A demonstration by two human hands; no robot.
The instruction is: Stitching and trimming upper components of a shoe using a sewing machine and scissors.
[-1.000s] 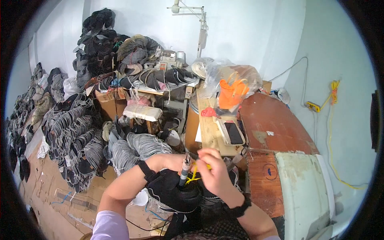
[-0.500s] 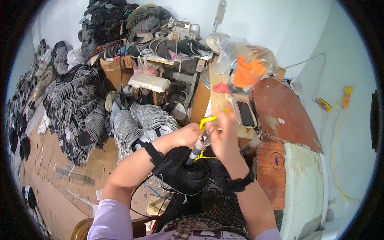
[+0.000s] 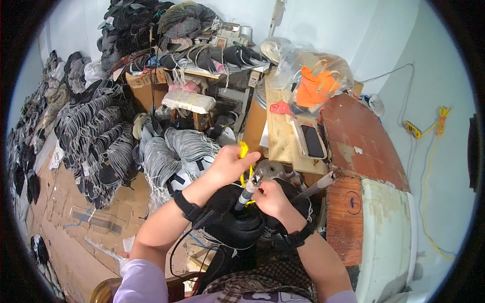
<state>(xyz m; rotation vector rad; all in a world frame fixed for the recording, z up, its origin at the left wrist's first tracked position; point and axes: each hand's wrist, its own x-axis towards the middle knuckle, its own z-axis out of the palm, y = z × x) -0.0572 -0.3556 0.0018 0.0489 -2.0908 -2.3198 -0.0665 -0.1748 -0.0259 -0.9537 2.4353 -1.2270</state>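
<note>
A worker's left hand (image 3: 230, 164) pinches a yellow strip (image 3: 244, 149) above the far side of a taped post (image 3: 246, 197), while the right hand (image 3: 273, 200) curls in close beside it, its hold hidden. Half a second earlier the right hand was raised in a blur; it has since dropped, suggesting handling of the strip is still under way. The post rises from rounded black fabric (image 3: 230, 221). Beyond lie grey strand bundles (image 3: 191, 145), a smartphone (image 3: 313, 141) in a tray, an orange bag (image 3: 314, 87) and a sewing machine (image 3: 230, 37).
</note>
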